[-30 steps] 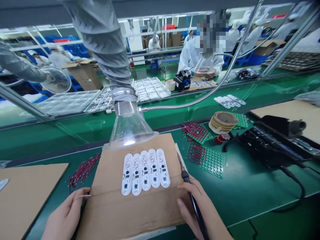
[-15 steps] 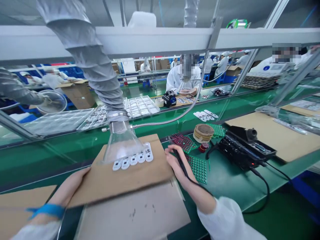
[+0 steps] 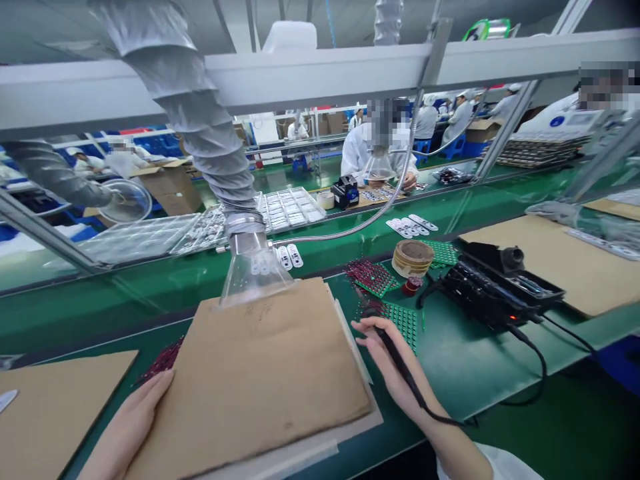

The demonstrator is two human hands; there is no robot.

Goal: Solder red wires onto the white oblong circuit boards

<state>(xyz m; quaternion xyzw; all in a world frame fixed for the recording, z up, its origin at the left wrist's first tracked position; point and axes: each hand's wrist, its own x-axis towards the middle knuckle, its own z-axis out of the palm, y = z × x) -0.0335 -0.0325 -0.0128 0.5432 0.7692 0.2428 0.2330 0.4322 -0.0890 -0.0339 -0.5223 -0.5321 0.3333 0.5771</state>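
Writing: handmade marks near the far edge of the cardboard (image 3: 260,360), too faint to read; blue round logo on a white machine (image 3: 565,123) at back right, illegible.

Cardboard x1 lies in front on the table (image 3: 450,380), under the rim of 1 clear hood (image 3: 255,270). Left hand (image 3: 143,407) lies along its left edge, fingers together; can't tell if it grips. Right hand (image 3: 387,375) is closed around 1 iron (image 3: 401,365), pen-style, just right of the cardboard, outer fingers loose.

Beyond: 2 white strips (image 3: 295,256) plain to see on the green ledge (image 3: 345,260), more seen through the hood; another group, at least 4. Right side: 3 green panels (image 3: 404,325), 1 tape roll (image 3: 413,259), 1 red spool (image 3: 413,287), 1 black station (image 3: 473,297), orange light lit.
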